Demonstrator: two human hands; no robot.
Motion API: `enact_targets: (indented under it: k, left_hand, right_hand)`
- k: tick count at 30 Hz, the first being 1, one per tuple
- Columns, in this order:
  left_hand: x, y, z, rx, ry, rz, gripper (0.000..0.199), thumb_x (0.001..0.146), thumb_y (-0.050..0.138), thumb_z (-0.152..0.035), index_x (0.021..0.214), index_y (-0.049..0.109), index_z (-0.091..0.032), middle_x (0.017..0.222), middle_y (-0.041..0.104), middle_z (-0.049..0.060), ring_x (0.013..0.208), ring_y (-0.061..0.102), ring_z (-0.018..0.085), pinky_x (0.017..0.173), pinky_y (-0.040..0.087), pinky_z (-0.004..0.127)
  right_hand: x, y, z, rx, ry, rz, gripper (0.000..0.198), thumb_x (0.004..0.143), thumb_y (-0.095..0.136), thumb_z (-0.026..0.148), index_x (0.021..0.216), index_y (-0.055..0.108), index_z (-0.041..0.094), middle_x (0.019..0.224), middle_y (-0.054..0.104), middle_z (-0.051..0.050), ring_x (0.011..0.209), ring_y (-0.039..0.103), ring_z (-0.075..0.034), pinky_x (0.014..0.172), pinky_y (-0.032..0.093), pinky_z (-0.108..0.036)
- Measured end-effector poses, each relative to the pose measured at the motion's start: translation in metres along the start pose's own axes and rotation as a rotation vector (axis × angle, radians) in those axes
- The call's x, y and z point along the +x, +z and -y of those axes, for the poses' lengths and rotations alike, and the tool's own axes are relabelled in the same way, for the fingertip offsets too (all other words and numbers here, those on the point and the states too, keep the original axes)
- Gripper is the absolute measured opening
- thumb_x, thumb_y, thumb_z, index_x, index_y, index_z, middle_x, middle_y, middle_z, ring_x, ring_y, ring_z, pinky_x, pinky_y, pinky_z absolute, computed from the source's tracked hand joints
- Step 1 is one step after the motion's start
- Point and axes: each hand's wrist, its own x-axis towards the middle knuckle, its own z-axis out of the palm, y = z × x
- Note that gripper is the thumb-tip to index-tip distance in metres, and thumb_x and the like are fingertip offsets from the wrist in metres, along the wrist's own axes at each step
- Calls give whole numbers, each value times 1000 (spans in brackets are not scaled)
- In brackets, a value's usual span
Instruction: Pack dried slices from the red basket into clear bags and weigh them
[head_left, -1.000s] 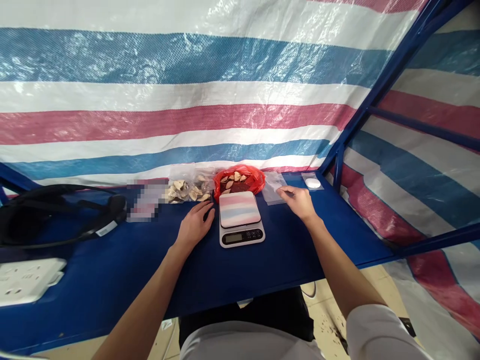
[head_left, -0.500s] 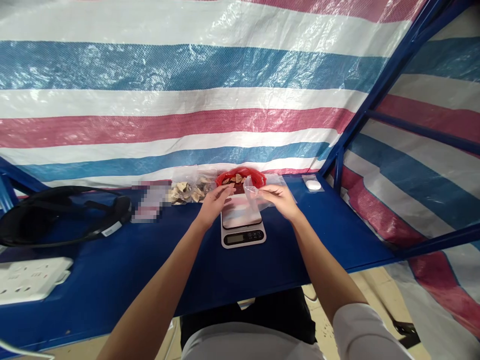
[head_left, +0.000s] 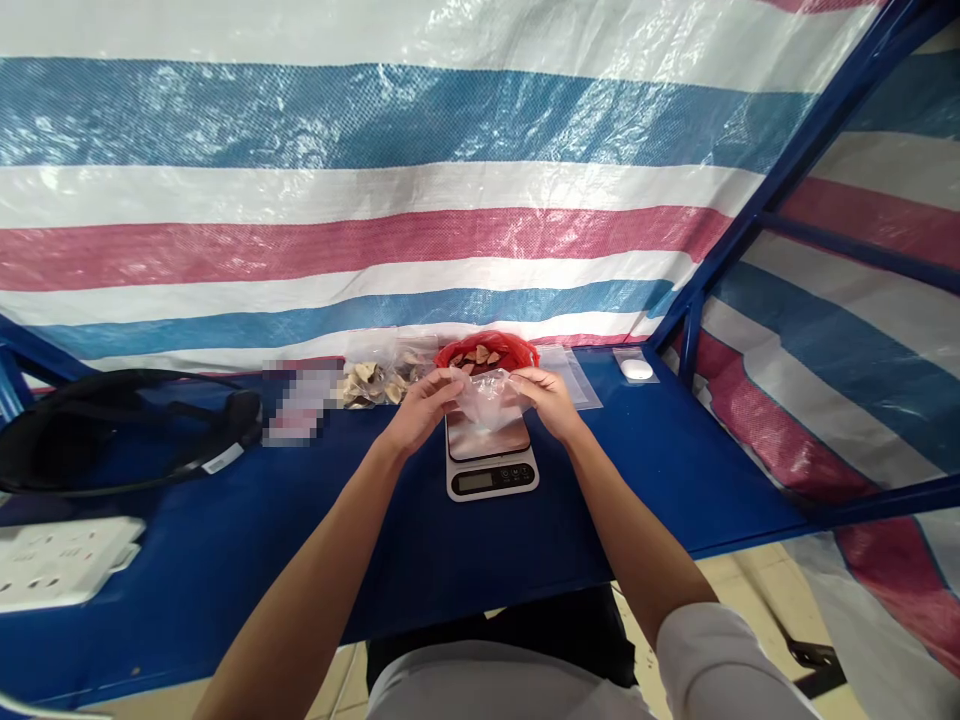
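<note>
A clear plastic bag (head_left: 489, 402) is stretched between my two hands, above a digital kitchen scale (head_left: 493, 482). My left hand (head_left: 426, 408) pinches its left edge, and my right hand (head_left: 547, 398) pinches the right edge. No contents show in this bag. Behind it lies an open red plastic bag (head_left: 525, 350) with several brown dried pieces (head_left: 481, 354) in it. Left of the red bag are clear bags of pale dried pieces (head_left: 363, 384). Flat clear bags (head_left: 576, 380) lie beyond my right hand.
On the left are a black headset-like strap (head_left: 150, 380) and a white power strip (head_left: 67, 560). A small packet with a white object (head_left: 636, 369) lies at the right back of the blue table (head_left: 660, 470). Blue metal bars (head_left: 720, 250) and striped sheeting (head_left: 337, 255) enclose the table.
My left hand has taken hold of the clear bag's left edge, where it was apart from it before. The bag is now spread between both hands. The view has shifted slightly.
</note>
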Motion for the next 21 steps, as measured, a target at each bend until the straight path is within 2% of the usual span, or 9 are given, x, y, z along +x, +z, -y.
enact_targets:
  k: [4,7,9,12,15,21]
  left_hand:
    - [4,-12,-5,116,84,-100,34,72,87,-45,89,75,-19,84,73,2,77,65,16,75,53,29]
    - [6,-21,-20,278,123,-107,36,74,85,-49,90,76,-17,82,73,2,73,64,15,71,51,27]
    - [6,-25,-34,369,117,-100,40,77,82,-51,96,78,-17,88,75,5,78,67,18,73,53,29]
    - [8,-30,-49,541,105,-11,42,77,81,-53,101,80,-18,90,78,6,85,70,22,79,55,32]
    - [14,-33,-56,669,115,105,40,79,79,-52,102,81,-21,90,79,6,83,70,23,78,56,32]
    - [28,-27,-57,759,132,171,32,78,78,-50,94,83,-22,83,79,4,73,68,19,66,53,27]
  right_hand:
    - [1,-6,4,2,67,38,41,75,81,58,95,81,22,96,80,-4,92,75,-21,77,64,-33]
    - [6,-8,14,-4,95,52,47,81,74,65,100,81,23,101,80,-5,93,76,-21,72,63,-29]
    - [10,-7,25,-47,96,73,49,84,69,68,102,80,23,104,81,-7,93,76,-21,69,62,-26]
    - [18,1,40,-160,83,180,47,87,67,64,106,78,22,110,80,-9,97,77,-21,70,60,-25]
    - [27,13,47,-250,34,267,40,87,71,55,110,77,23,111,79,-8,96,77,-21,74,60,-27]
    - [47,33,35,-392,-161,228,33,81,78,48,103,79,23,101,79,-4,93,74,-21,77,61,-31]
